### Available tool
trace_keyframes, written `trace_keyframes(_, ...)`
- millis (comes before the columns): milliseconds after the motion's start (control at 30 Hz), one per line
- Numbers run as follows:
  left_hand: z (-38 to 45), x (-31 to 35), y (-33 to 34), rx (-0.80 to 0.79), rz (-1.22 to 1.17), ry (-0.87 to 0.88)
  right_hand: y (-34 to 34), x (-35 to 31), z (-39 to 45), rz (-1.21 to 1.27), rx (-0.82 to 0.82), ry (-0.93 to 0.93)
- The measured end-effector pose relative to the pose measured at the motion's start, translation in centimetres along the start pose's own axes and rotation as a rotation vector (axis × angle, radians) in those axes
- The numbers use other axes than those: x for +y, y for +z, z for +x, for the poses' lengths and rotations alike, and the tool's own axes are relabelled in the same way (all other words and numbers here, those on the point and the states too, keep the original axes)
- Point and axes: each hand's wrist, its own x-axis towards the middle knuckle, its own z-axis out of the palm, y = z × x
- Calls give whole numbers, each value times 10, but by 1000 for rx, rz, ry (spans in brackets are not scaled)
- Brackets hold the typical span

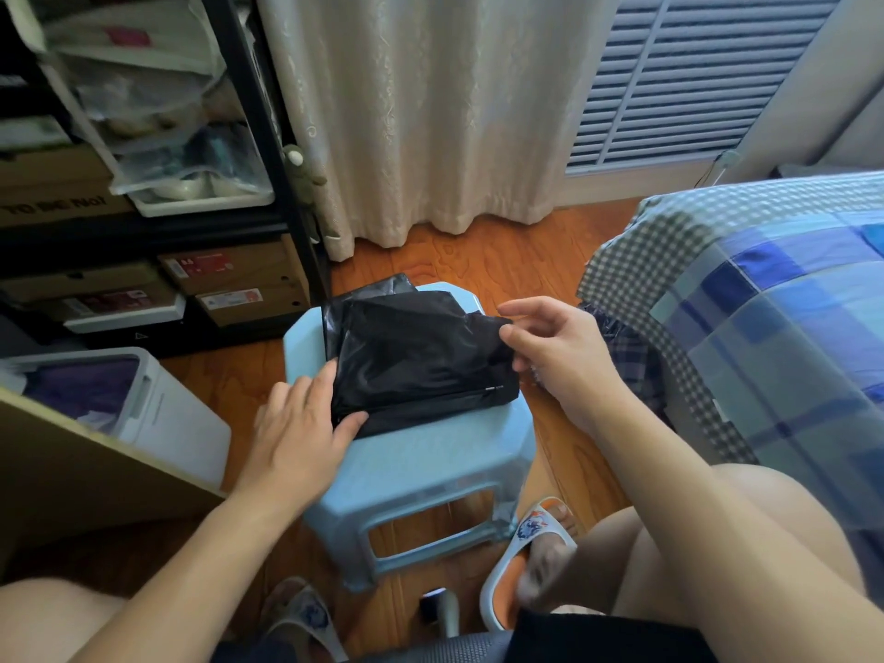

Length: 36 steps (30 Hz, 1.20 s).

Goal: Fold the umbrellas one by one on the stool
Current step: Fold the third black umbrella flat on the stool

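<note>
Head view, L to R: black shelving (268, 136) w/ boxes and clear bins at far left, a white bin (182, 413) on the wood floor below it. Left hand (296, 423) lies flat on the near-left edge of the black umbrella (411, 361), fingers straight, fingertips pressing the fabric down; nothing gripped. Umbrella is a folded, crumpled bundle on top of the light-blue stool (421, 466), covering the far half of the seat, a bit of fabric hanging over the far edge. Right hand (555, 356) is at the umbrella's right corner, thumb and forefinger pinching the fabric edge there, other fingers loosely spread above it. So the bundle sits between the two hands, both touching it. Cream curtain (430, 112) hangs behind the stool. Slippered feet (531, 538) on the floor near the stool's legs. Bed w/ blue checked cover (765, 303) at right, close beside the stool
</note>
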Motion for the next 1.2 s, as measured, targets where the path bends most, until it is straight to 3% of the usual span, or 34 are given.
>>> trace_keyframes(133,0,2,-2,-10,-15,-4,3,-1,7,-61,116,-19)
trace_keyframes(300,1,-1,-12,-86,-307,-137,-1,6,22,-248,-132,80)
trace_keyframes(400,4,-3,-10,-43,-473,-202,3,17,34,-188,-126,145)
trace_keyframes(533,3,-1,-11,17,-444,-108,16,24,55,-118,-89,174)
trace_keyframes(667,3,-18,-5,12,-331,166,17,33,71,-451,33,166)
trace_keyframes(733,4,-26,-4,31,-345,198,12,33,71,-494,134,168)
trace_keyframes(833,4,-30,-14,35,-498,52,-3,25,62,-256,200,211)
trace_keyframes(933,6,-34,-22,-38,-659,-93,-6,21,39,-34,94,217)
trace_keyframes(1067,5,-37,-28,-161,-953,-282,-6,30,10,-43,-40,158)
trace_keyframes(1200,-2,-36,-34,-311,-1121,-369,-2,26,2,-139,-41,73)
